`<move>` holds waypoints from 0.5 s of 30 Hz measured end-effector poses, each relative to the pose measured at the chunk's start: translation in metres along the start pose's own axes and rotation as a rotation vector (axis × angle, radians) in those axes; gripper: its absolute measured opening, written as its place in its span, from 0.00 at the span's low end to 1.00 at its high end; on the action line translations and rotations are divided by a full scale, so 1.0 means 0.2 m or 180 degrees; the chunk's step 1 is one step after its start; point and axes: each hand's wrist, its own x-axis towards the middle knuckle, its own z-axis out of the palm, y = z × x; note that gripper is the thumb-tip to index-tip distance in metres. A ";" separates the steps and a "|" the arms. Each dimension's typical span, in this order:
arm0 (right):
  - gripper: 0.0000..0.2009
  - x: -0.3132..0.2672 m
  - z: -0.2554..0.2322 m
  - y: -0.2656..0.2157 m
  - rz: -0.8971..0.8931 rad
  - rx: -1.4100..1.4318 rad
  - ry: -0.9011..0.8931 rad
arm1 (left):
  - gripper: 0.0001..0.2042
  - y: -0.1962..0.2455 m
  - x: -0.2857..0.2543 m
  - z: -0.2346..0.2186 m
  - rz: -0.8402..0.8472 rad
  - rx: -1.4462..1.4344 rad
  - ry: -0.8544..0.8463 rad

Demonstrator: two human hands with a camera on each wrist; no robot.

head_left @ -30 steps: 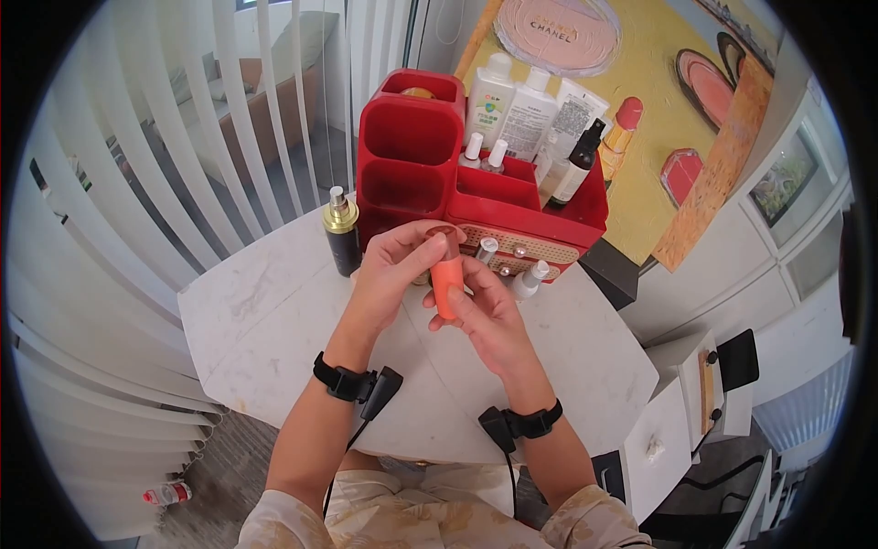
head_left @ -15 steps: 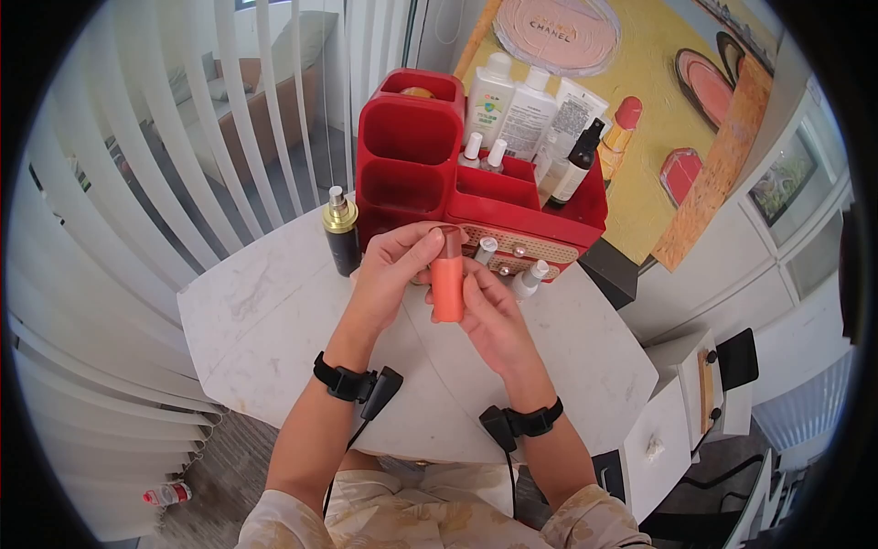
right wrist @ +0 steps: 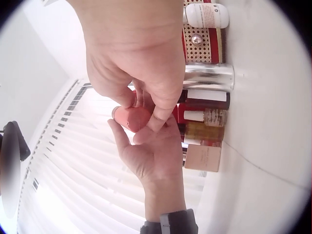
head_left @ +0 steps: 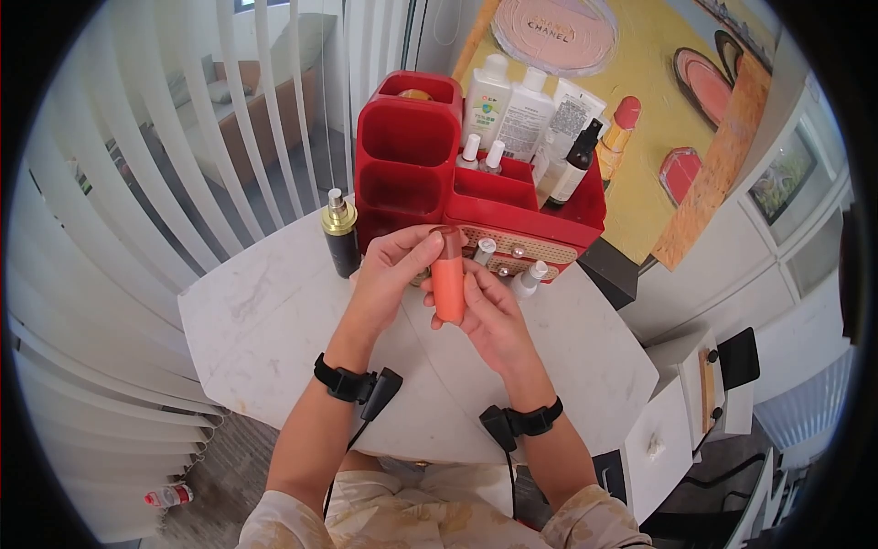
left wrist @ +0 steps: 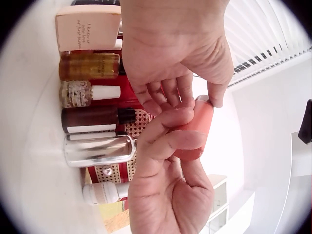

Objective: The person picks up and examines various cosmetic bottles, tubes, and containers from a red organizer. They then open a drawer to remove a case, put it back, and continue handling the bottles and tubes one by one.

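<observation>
An orange bottle (head_left: 448,288) with a darker brownish cap (head_left: 448,242) is held upright between both hands above the white marble table (head_left: 265,339). The left hand (head_left: 389,274) pinches the cap end with thumb and fingers. Lower down, the right hand (head_left: 494,316) grips the orange body, its thumb along the side. In the left wrist view the bottle (left wrist: 199,126) passes between the fingers of both hands. The right wrist view shows its orange end (right wrist: 134,118) at the fingertips.
A red organizer (head_left: 407,137) with white bottles (head_left: 528,114) and a dark spray bottle (head_left: 576,165) stands behind the hands. Left of it is a black bottle with a gold collar (head_left: 341,233). Several bottles and a pink box (left wrist: 87,29) line its front.
Since a second ago the right thumb has shifted from the front of the orange body to its side, exposing more of it. The left hand keeps its hold on the cap end.
</observation>
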 end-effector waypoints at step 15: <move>0.23 -0.01 -0.01 0.00 -0.0134 -0.0082 -0.0052 | 0.19 -0.05 0.01 -0.02 0.0002 -0.0129 0.0044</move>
